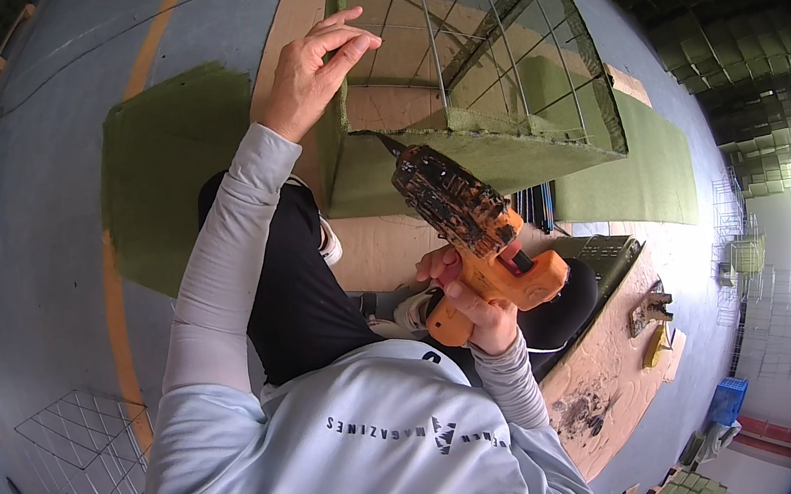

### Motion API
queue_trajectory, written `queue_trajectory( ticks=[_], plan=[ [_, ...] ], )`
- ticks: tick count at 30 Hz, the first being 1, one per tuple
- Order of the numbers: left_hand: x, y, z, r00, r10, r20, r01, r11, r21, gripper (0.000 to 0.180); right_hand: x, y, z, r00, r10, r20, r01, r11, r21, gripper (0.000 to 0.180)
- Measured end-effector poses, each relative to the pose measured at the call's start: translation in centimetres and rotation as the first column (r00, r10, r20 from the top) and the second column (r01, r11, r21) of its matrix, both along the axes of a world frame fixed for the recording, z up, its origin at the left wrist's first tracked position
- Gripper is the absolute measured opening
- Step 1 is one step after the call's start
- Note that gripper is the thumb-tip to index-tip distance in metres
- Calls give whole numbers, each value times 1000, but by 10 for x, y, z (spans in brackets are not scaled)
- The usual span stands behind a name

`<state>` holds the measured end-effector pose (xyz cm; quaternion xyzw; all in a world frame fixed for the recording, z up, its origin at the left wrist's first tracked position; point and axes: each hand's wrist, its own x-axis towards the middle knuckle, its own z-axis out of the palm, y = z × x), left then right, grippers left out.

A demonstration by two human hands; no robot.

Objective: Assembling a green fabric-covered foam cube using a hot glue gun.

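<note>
Wrapped round the handle point(450, 323), your right hand point(494, 324) grips the orange, black-smeared glue gun point(454, 201) — nozzle point(395, 146) slanting to the near-left corner point(351, 137) of the green fabric-covered wire box point(494, 162) — your half-curled left hand point(317, 72), its hold unclear, being nearer it.
</note>
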<state>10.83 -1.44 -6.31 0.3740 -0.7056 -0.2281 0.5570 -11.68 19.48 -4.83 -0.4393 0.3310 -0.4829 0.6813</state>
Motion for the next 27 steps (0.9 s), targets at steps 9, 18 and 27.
queue_trajectory(
  ticks=[9, 18, 27],
  plan=[
    [0, 0, 1, 1000, 3, -3, -3, 1000, 15, 21, -5, 1, -6, 997, -78, 19, 78, 997, 5, 30],
    [-1, 2, 1, 1000, -7, -21, 8, 1000, 26, 27, 1, -4, -5, 1000, 3, 0, -3, 1000, -18, 24],
    [0, 4, 4, 1000, -4, -1, 4, 999, 33, 25, -9, 1, -7, 995, -95, 39, 95, 995, 0, 25]
  ],
)
